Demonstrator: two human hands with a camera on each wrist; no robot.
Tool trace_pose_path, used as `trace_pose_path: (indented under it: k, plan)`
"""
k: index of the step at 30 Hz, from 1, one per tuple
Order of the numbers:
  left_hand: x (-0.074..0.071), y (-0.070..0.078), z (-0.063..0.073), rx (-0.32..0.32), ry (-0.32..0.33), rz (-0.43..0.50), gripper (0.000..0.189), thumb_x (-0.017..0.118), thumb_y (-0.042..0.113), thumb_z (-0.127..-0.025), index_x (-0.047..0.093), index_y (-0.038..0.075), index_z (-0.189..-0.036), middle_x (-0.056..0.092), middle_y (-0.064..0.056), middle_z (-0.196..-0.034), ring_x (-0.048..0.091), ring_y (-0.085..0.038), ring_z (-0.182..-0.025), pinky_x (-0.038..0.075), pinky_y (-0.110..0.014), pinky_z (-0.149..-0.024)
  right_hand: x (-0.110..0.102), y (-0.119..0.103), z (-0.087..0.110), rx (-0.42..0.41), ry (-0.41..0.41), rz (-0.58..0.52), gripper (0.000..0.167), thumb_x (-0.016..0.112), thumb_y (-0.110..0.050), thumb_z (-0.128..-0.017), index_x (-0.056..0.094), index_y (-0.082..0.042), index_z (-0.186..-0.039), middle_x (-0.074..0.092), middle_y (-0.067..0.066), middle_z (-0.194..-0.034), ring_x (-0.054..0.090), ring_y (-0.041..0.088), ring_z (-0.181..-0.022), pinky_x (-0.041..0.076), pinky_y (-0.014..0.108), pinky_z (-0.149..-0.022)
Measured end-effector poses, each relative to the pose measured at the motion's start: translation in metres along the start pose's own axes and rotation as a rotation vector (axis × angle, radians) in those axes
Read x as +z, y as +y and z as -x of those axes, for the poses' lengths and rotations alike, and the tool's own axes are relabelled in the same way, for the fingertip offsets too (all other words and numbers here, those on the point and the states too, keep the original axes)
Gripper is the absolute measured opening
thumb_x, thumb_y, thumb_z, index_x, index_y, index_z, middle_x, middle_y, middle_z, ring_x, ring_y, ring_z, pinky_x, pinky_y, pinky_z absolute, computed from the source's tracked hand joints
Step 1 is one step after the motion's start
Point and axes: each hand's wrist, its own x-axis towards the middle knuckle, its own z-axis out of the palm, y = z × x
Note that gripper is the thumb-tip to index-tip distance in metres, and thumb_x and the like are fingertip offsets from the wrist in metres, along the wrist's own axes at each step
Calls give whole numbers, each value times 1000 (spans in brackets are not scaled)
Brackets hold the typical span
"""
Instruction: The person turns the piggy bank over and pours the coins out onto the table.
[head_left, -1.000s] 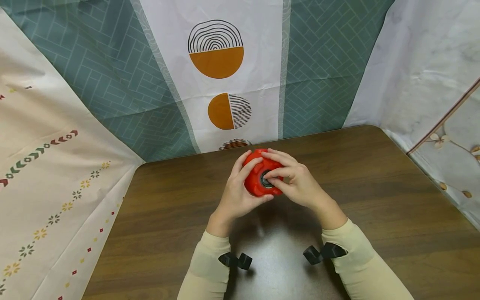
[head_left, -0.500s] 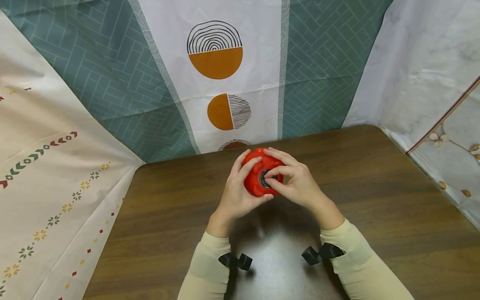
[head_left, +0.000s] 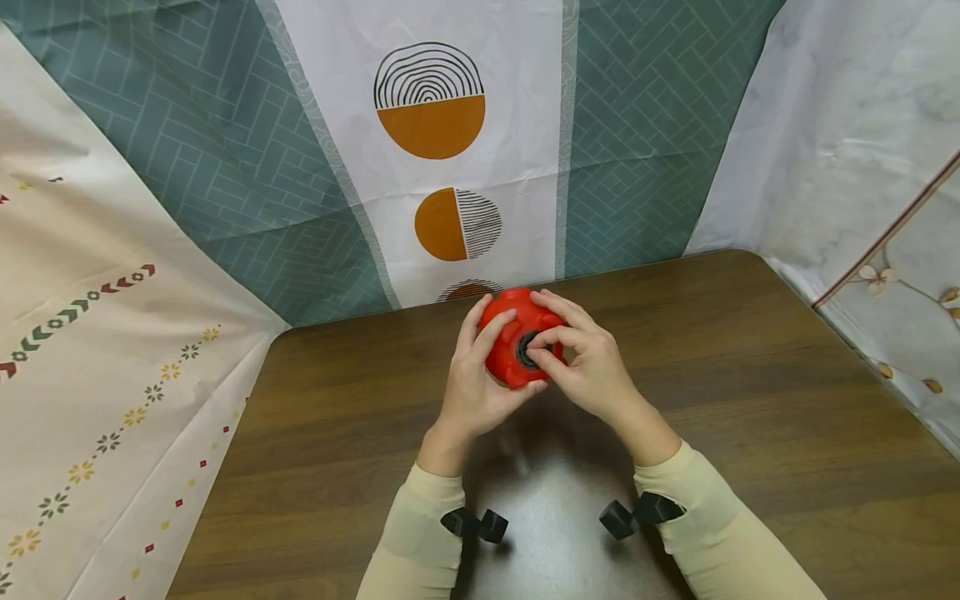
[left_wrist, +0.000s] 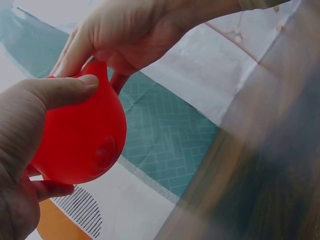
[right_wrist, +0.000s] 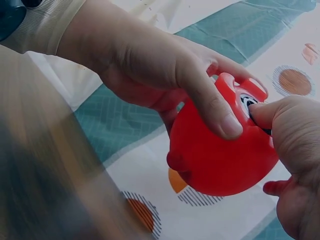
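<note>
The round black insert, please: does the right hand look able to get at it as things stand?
Most likely yes: the right hand has its thumb at the round black insert, while the left hand grips the side of the red knobbed object, leaving the way free.

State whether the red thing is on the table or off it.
Off: the left hand and right hand hold the red thing up; both wrist views show cloth between it and the table.

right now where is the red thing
In the head view, the red thing is slightly right of and below centre, held between the left hand and the right hand, overlapping the table's far edge.
</note>
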Motion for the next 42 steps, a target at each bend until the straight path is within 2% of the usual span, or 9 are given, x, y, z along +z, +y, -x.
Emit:
trace_pose_path:
  k: [6,14,28,42]
  plan:
    - [1,0,0,-4,6,-4,83,89,26,-65,49,16,-137,29,-10,-151,31,-25,-137,48,-39,-96,1,-2,-1,8,9,3,12,77,5,-75,72,-5,-79,57,11,-133,46,27,-130,44,32,-101]
    - [0,-4,2,-27,-6,0,84,90,26,-65,48,17,-138,28,-7,-152,32,-24,-137,48,-38,-96,3,1,0,5,-4,-2,5,77,-1,-79,73,-3,-81,56,11,-134,46,28,-130,45,34,-101]
    - [-1,-3,2,-21,-10,-29,84,89,29,-65,49,18,-138,27,-8,-152,35,-26,-136,47,-40,-97,1,0,1,3,-9,14,4,77,-5,-80,73,-4,-80,57,10,-133,45,27,-130,44,34,-102]
    - [-3,-3,3,-26,-15,-49,83,89,27,-66,49,18,-138,27,-8,-153,36,-26,-135,47,-39,-97,0,0,1,0,11,-4,11,78,3,-75,74,-5,-81,59,11,-131,46,26,-129,44,33,-101]
